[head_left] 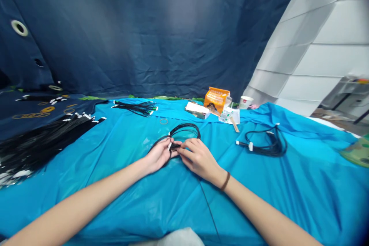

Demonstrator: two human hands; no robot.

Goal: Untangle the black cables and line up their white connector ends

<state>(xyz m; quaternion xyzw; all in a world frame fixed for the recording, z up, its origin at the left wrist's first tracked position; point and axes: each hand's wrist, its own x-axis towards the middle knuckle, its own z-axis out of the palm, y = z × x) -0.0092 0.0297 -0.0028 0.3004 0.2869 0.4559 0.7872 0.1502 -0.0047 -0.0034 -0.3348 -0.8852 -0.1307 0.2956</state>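
Observation:
Both hands meet at the middle of the blue table cover (121, 169). My left hand (158, 155) pinches the near part of a coiled black cable (184, 130), close to its white connector. My right hand (197, 158) is closed on the same coil from the right, fingers curled over the strands. The loop of the cable lies on the cover just beyond my fingers. A thin black strand runs from under my right hand toward me.
A large heap of black cables (37, 142) lies at the left. A small bundle (135, 107) and a rubber band (163, 121) lie farther back. A coiled black cable (266, 142) rests at the right. An orange box (216, 99), white boxes and a paper cup (245, 102) stand behind.

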